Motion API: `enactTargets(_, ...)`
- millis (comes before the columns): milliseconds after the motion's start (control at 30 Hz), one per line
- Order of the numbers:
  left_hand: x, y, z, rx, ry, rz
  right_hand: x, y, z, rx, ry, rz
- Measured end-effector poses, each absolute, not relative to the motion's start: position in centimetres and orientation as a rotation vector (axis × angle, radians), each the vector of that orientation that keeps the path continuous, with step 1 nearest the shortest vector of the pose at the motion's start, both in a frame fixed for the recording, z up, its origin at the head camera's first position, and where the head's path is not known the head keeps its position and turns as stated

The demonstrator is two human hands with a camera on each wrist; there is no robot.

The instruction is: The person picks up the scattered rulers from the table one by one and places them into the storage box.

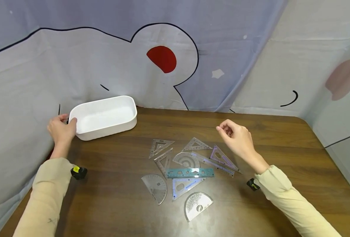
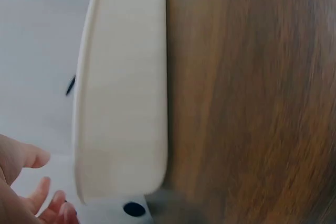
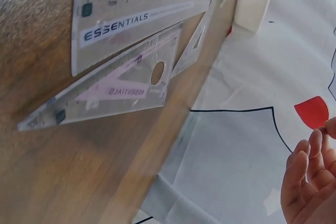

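At the left end of a white, rounded oblong tray point(image 1: 106, 131) is my left hand point(image 1: 61, 129), thumb and fingers spread; in the left wrist view a gap shows between them and the tray. My right hand point(image 1: 237, 136) hovers over the right part of the table with fingers loosely curled, holding nothing. Below and left of it lie a purple-marked set square point(image 1: 222, 157), a clear ruler point(image 1: 213, 163) and a clear set square point(image 1: 196, 144). A teal ruler point(image 1: 190, 173) rests near the middle, with a blue-marked set square point(image 1: 187, 187) under its lower edge.
Round protractors point(image 1: 187, 159) and half-round ones point(image 1: 155, 187) lie nearby, including a shiny one point(image 1: 198, 204) at the front. Two more clear set squares point(image 1: 160, 147) lie left of the pile. Behind the brown wooden table point(image 1: 115, 197) hangs a printed curtain point(image 1: 103, 59).
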State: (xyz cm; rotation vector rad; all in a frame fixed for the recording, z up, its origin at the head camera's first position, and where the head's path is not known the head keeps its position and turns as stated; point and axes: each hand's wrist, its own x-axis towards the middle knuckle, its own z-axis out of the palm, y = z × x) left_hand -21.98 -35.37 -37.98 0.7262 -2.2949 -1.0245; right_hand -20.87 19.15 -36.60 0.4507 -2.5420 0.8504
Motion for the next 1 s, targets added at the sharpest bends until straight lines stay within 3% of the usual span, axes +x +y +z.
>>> enactTargets(533, -22.9, -38.0, -40.4, 0.874, -2.435, -1.097, -20.5, 18.2, -37.4, 0.505, -2.547, 0.884)
enactTargets(1000, -22.7, -38.4, -39.7, 0.717, -2.692, -1.089, -20.1, 17.6, -38.2, 0.545, -2.595, 0.987)
